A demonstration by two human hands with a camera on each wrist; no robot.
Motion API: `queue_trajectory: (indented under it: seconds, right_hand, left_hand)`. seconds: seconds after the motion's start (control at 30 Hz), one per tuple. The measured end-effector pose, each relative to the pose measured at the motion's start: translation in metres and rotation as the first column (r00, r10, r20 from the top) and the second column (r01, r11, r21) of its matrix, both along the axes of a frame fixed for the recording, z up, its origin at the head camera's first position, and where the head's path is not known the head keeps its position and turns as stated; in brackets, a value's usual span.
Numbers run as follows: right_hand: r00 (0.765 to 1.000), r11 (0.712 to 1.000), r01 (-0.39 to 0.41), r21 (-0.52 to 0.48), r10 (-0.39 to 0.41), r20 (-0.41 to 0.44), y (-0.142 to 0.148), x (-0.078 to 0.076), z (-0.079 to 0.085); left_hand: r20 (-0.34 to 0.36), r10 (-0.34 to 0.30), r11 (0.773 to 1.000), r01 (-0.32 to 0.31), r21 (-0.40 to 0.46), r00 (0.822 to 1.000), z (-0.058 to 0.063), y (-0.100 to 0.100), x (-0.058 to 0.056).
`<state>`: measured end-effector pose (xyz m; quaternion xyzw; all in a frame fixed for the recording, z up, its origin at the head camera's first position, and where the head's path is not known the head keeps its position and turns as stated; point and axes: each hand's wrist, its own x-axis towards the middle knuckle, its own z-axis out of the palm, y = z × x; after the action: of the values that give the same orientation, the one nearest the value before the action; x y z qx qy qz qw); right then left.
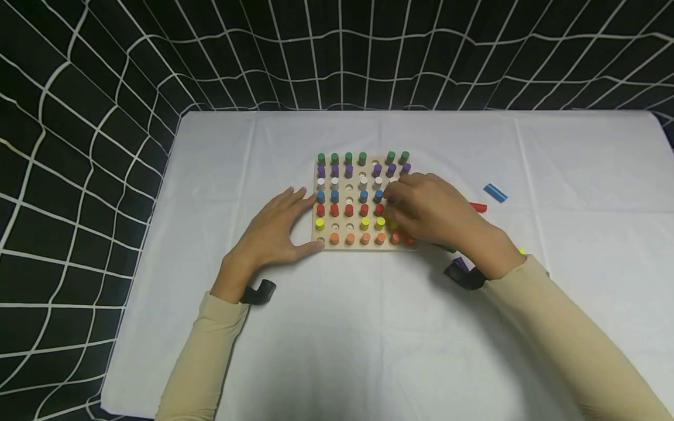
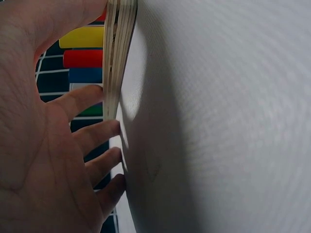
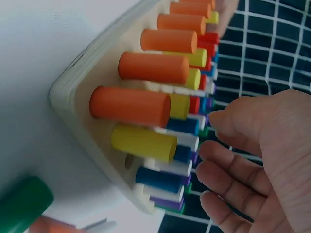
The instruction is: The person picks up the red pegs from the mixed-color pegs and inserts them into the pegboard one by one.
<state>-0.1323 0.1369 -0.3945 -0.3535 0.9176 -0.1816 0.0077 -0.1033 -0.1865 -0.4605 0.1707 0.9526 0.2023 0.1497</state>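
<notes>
A wooden pegboard (image 1: 363,248) carries rows of green, purple, white, blue, red, yellow and orange pegs, with several bare holes among them. My left hand (image 1: 274,231) lies at the board's left side, fingers spread and the thumb at its front left corner. In the left wrist view its fingertips are right at the board's layered edge. My right hand (image 1: 429,207) is over the board's right side with bent fingers, covering some pegs. The right wrist view shows its fingers (image 3: 231,167) loosely curved beside the pegs, nothing visible in them. Near them stand a blue peg (image 3: 158,179) and a yellow peg (image 3: 143,142).
Loose on the white cloth (image 1: 337,339) right of the board are a blue peg (image 1: 495,192), a red peg (image 1: 478,207) and a purple peg (image 1: 460,263). A green peg (image 3: 26,204) lies near the board's corner. Black netting (image 1: 337,58) rises behind the table.
</notes>
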Motion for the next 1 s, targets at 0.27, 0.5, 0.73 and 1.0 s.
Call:
queue_trajectory:
  seconds: [0.27,0.5,0.73,1.0]
  right_hand:
    - [0.986,0.987,0.157,-0.025,-0.155,0.053,0.031,0.008,-0.002]
    - [0.969,0.966,0.244,-0.086,-0.239,0.067,0.058,0.014,-0.009]
    - [0.957,0.953,0.286,-0.097,-0.278,0.085,0.07,0.019,-0.019]
    - [0.927,0.935,0.351,-0.052,-0.34,0.158,0.085,0.025,-0.032]
  left_hand:
    - [-0.001,0.002,1.0,-0.003,-0.005,1.0,0.001,-0.001,0.001]
    - [-0.008,0.007,1.0,-0.007,-0.008,1.0,0.002,-0.002,0.002]
    - [-0.001,0.02,1.0,-0.02,-0.019,1.0,0.001,-0.002,0.003]
    - [-0.011,0.012,1.0,-0.013,-0.018,1.0,-0.002,0.002,0.001]
